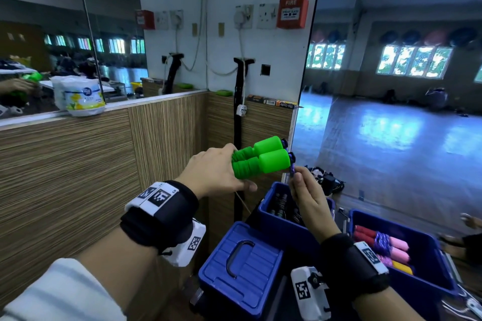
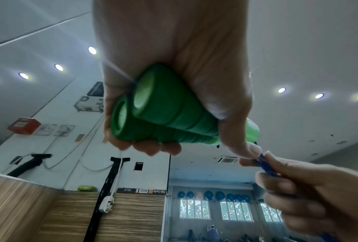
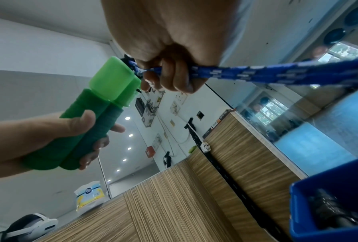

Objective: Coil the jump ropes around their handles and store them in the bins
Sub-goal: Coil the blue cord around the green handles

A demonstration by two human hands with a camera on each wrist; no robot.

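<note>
a red fire alarm (image 1: 292, 12) is mounted on the wall; a wipes pack (image 1: 83, 98) is set on the ledge.

left hand (image 1: 214, 174) fingers curled gripping, right hand (image 1: 309, 199) pinching

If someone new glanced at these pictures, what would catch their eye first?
Probably the bright green handles, gripped side by side in the left hand at centre. Next, the blue rope the right hand pinches just beyond their caps. Below, the open blue bin holds pink and red handles.
</note>
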